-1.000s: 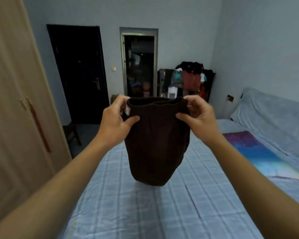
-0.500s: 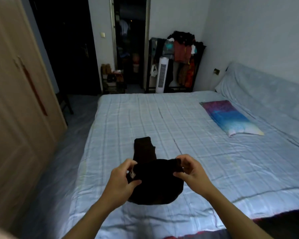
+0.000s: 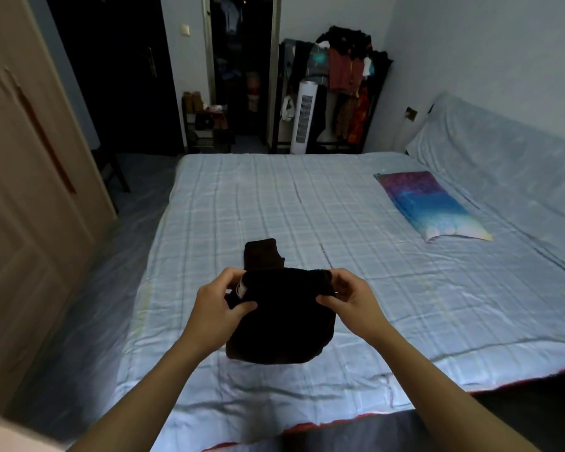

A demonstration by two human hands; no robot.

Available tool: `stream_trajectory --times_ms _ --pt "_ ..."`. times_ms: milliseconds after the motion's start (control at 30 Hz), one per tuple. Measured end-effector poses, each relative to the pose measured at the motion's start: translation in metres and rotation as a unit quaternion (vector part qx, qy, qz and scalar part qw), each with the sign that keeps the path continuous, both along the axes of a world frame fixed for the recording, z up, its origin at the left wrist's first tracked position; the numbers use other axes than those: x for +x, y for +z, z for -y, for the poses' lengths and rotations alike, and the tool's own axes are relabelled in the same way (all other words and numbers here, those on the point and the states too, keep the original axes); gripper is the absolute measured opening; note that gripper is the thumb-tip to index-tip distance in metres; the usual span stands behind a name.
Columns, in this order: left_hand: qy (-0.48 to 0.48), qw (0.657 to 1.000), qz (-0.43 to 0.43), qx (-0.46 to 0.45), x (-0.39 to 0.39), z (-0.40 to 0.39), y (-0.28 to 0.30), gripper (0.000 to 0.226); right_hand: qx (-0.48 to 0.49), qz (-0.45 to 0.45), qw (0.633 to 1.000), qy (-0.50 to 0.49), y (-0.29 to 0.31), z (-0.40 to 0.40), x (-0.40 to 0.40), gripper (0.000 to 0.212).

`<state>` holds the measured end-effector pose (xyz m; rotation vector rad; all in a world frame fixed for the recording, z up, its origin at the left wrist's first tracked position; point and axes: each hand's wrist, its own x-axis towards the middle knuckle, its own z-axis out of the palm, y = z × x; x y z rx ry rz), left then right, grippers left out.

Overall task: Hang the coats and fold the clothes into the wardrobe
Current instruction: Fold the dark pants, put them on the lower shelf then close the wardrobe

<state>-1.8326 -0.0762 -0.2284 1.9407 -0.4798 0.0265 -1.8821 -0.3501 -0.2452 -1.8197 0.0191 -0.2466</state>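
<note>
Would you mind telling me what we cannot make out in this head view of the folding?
- Dark garment: what kind it is; too dark, and bunched between the left hand and right hand.
- Its white label: print too small.
- Wardrobe: doors closed, inside hidden; left side cut off by the frame edge.
- Clothes rack: individual items too small and dim.

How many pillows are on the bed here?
1: the colourful pillow lies on the bed, far right, near the covered headboard. None seems hidden.

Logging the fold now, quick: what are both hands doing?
Left hand: grips the dark brown knitted garment.
Right hand: pinches the same garment.
</note>
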Motion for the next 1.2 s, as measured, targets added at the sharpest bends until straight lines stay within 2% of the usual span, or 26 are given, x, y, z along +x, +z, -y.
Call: stream_trajectory --times_ms 233,600,1000,1200 --pt "0.051 0.998 -0.022 0.018 0.064 0.031 -0.006 0.042 0.032 -0.003 0.999 0.007 -0.017 0.027 0.082 0.035" --pt "0.087 0.994 -0.070 0.020 0.161 0.064 -0.034 0.037 0.066 -0.070 0.995 0.014 -0.056 0.050 0.191 0.034" --pt "0.079 0.985 -0.152 -0.010 0.314 0.076 -0.094 0.032 0.003 -0.134 0.988 -0.082 -0.092 0.048 0.317 0.028" --pt "0.087 0.981 -0.175 0.014 0.387 0.096 -0.142 0.028 -0.016 -0.174 0.980 -0.098 -0.148 0.063 0.394 0.024"
